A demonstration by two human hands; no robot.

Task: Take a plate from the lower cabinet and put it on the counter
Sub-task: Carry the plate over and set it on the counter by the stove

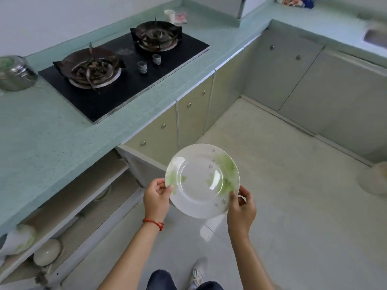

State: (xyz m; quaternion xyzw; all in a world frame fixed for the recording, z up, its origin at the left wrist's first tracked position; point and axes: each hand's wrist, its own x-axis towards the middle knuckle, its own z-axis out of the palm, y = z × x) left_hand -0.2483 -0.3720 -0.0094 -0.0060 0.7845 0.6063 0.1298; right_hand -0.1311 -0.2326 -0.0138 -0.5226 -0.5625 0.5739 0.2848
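Observation:
A white plate (201, 185) with green leaf prints hangs in the air over the floor, face up and slightly tilted. My left hand (156, 197) grips its left rim, and my right hand (241, 208) grips its lower right rim. The pale green counter (41, 139) runs along the left, above the plate's level. Below it the lower cabinet (83, 197) stands open, its door (142, 164) swung out just left of the plate. White dishes (47, 252) rest on the cabinet's shelves.
A black two-burner gas hob (125, 68) is set into the counter, with a steel pot (14, 74) at its left. Closed cabinet doors (282, 76) line the far side under a sink (374, 37). A white bowl-shaped object (374, 181) sits on the floor at right.

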